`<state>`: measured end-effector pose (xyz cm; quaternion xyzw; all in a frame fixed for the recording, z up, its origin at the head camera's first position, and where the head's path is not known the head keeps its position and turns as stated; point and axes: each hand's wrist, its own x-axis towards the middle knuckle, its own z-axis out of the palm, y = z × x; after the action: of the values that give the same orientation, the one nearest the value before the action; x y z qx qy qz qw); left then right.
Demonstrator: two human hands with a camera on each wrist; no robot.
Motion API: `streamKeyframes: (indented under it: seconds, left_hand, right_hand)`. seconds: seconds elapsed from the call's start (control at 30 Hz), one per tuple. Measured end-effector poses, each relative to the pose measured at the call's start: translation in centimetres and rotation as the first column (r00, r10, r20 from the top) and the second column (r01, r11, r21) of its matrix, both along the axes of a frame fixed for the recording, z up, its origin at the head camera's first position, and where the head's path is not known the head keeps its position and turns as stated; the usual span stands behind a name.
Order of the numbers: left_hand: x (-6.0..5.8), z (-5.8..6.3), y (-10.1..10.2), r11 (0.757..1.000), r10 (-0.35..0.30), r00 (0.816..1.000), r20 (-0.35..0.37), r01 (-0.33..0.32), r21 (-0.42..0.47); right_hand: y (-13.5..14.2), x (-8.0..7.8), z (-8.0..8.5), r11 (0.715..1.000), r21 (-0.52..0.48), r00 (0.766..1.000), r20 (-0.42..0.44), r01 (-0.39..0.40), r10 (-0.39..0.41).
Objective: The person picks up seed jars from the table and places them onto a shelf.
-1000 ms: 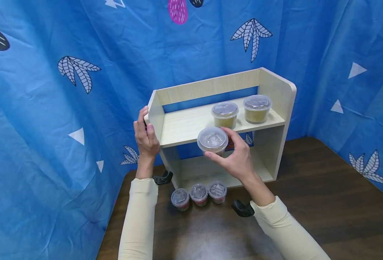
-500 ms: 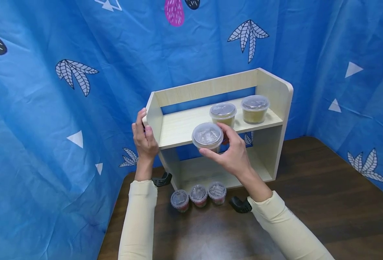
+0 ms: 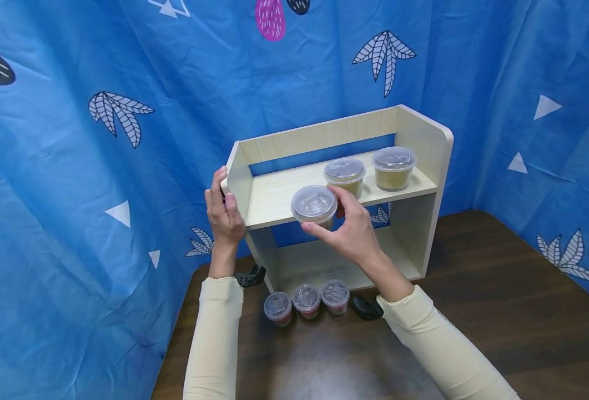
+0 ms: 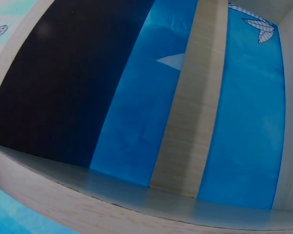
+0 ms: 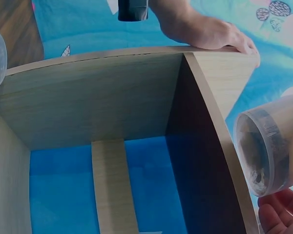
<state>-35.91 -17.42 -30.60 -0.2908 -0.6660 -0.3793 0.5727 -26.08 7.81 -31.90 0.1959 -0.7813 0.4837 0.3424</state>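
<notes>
My right hand (image 3: 351,230) pinches a lidded clear plastic cup (image 3: 315,204) between thumb and fingers, in front of the upper board of a pale wooden shelf (image 3: 281,191). Seen from the right wrist, the same cup (image 5: 288,144) is beside the upper board's front edge, the fingertips (image 5: 281,209) on its side. My left hand (image 3: 224,214) rests against the shelf's left side panel, fingers mostly straight. On the upper board stand two lidded cups with yellowish contents, one (image 3: 345,175) in the middle and another (image 3: 394,168) at the right.
Three smaller lidded cups with reddish contents, including a left one (image 3: 277,308) and a right one (image 3: 336,297), stand on the dark wooden table (image 3: 474,311) before the shelf. A blue patterned curtain (image 3: 299,72) hangs behind and at both sides.
My right hand has carried the held cup left and slightly up, closer to the left part of the upper board. The left hand stays at the side panel.
</notes>
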Motion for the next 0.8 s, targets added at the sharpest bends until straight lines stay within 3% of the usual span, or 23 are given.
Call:
streamKeyframes:
  seconds: [0.8]
  left_hand:
    - [0.24,0.16,0.2,1.0,-0.017,1.0,-0.017,0.017,0.006]
  right_hand:
    - [-0.79,-0.69,1.04,1.0,0.01,0.992,0.123,-0.021,0.02]
